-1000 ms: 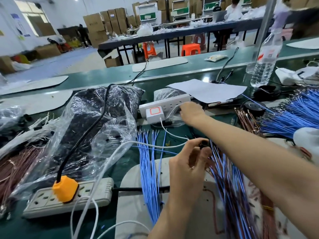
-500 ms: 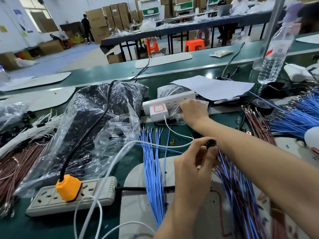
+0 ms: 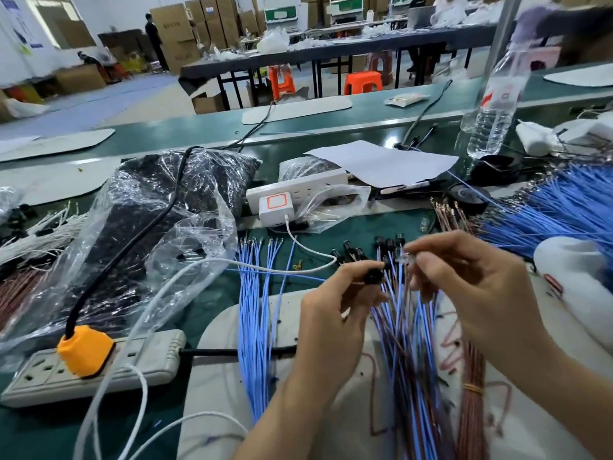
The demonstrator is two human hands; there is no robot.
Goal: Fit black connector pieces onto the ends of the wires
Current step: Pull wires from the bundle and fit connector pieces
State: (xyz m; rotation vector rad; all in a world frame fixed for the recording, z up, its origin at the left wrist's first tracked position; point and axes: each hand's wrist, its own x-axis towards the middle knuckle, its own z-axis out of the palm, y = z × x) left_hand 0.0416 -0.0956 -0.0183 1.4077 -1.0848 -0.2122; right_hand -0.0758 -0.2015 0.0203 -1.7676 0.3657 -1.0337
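Left hand (image 3: pixel 338 313): thumb and forefinger pinch one black connector piece (image 3: pixel 374 276), held over the near-centre of the surface (image 3: pixel 391 224).
Right hand (image 3: pixel 464 287): fingers (image 3: pixel 428 262) drawn together on a small pale thing (image 3: pixel 408 258), motion-blurred (probably a wire end; can't confirm).
Both hover above the mixed blue-and-brown wires (image 3: pixel 404 343). The fitted connectors (image 3: pixel 356 252) lie just beyond.

Risks:
- A skewed push could bend the terminal or miss the opening.
- Neighbouring strands could snag and drag along.
- The white charger cable (image 3: pixel 298 242) crosses close on the left.

Writing: none legible.
- Bottle (image 3: pixel 494 107): red-and-white label, smeared.
- Charger (image 3: pixel 277 207): only an orange square outline.
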